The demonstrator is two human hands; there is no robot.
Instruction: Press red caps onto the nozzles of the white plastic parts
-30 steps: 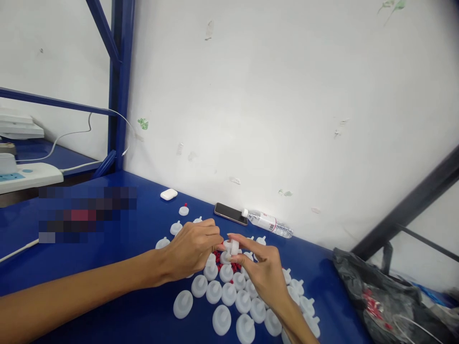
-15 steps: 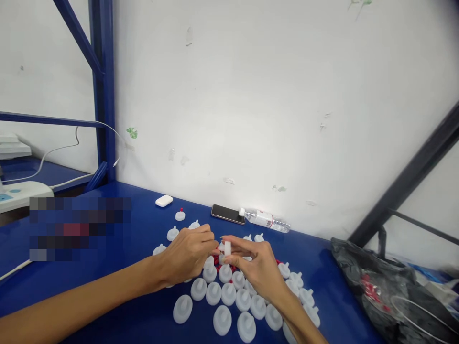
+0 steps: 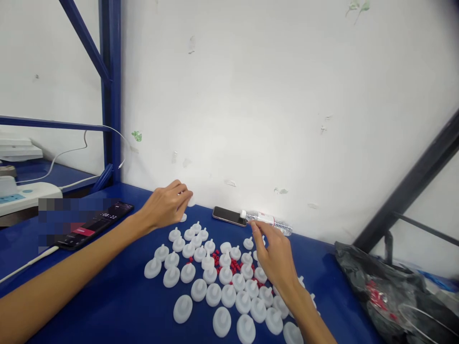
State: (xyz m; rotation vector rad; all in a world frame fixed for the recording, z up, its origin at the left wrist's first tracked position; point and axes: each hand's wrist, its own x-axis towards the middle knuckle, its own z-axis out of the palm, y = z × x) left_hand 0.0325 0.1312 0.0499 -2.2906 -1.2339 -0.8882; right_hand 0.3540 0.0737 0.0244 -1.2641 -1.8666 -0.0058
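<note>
My left hand (image 3: pixel 168 204) is raised over the far left of the table, fingertips pinched on a white plastic nozzle cap (image 3: pixel 191 200) that shows partly past the fingers. Below it stands another cap, partly hidden. My right hand (image 3: pixel 274 251) hovers over the right side of the spread, its fingers drawn together near the bottle's neck; whatever they may hold is hidden. Between the hands lie several white round caps with upright spouts (image 3: pixel 228 295). Small red plugs (image 3: pixel 234 265) are scattered among them.
A phone (image 3: pixel 229 216) and a clear water bottle (image 3: pixel 267 220) lie by the wall. At left another phone (image 3: pixel 95 224) with a lit screen is beside a white cable and power strip (image 3: pixel 43 191). A black bag (image 3: pixel 362 272) holding red pieces sits at right.
My hands have moved apart from the middle. The left carried the white cap away to the far left; the right drew back rightward and up, uncovering more caps and red plugs.
</note>
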